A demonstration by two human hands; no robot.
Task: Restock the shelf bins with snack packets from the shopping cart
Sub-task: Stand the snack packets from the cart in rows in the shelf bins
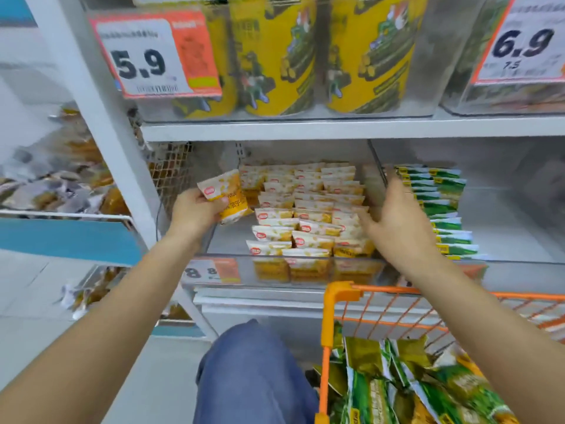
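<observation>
"5.9" on left price tag, "6.9" and "7.5" on right price tag

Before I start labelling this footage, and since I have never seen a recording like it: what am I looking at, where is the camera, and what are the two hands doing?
No machine here: a person works with bare hands, and the single picture comes from a camera worn on their head, looking forward and down. So both forearms reach in from the bottom edge. The left hand grips one small yellow and white snack packet beside the clear plastic shelf bin, which holds rows of the same packets. The right hand holds nothing; its fingers are spread over the bin's right side. Next door stand green and white packets. Below right is the orange wire shopping cart with green packets inside. Yellow tubs sit on the shelf above.
</observation>
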